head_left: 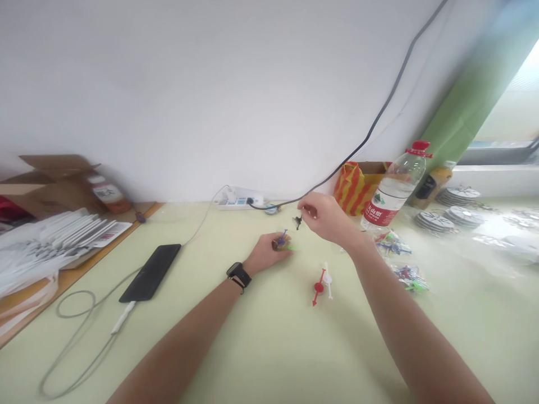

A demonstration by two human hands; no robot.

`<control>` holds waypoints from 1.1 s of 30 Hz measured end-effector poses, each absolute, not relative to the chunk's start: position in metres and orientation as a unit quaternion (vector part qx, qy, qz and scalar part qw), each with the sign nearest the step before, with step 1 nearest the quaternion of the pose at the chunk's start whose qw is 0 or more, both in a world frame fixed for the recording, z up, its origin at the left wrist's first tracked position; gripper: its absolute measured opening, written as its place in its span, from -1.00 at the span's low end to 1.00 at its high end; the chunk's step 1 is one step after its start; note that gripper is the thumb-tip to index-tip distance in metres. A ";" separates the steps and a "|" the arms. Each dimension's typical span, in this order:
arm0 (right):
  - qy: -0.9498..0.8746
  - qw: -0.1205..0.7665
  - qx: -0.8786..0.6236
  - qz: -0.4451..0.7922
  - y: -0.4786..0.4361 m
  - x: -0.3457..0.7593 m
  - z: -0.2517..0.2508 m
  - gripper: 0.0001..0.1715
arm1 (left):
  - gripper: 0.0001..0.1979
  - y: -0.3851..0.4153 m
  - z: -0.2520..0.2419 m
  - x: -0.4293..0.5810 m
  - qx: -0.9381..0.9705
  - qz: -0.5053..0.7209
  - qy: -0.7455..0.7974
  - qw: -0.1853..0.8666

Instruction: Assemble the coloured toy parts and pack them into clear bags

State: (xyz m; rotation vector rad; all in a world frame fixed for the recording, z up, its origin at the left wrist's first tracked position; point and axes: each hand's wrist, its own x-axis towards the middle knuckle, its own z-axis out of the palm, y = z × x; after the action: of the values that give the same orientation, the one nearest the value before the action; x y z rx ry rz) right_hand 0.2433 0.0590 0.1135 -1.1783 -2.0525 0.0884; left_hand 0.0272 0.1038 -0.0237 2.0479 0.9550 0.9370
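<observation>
My left hand [267,252], with a black watch on its wrist, is curled round a small bundle of blue and green plastic arrow pieces [283,241] on the pale green table. Up and to the right, my right hand [318,214] pinches a small black piece [297,222] above the tabletop. A red arrow piece [318,288] and a white arrow piece [328,279] lie side by side below my hands. To the right of my right forearm are bagged coloured pieces [410,278] and a second such heap [393,243].
A large water bottle [385,193] stands before a red and yellow bag [357,188]. Stacked discs [433,222] lie at the right. A power strip [240,202] is by the wall. At the left are a charging phone [150,273], white stacked items [63,238] and a cardboard box [54,191].
</observation>
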 end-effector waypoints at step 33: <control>-0.742 -0.059 -0.452 0.491 0.086 0.294 0.067 -0.65 | -0.48 0.109 -0.022 0.026 0.724 0.402 0.328 0.455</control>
State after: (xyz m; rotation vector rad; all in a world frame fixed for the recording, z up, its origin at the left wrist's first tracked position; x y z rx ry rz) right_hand 0.2941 0.0855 0.0670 -1.4746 -2.4241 1.6046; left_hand 0.0260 0.1092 -0.0220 1.7851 0.8091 0.9923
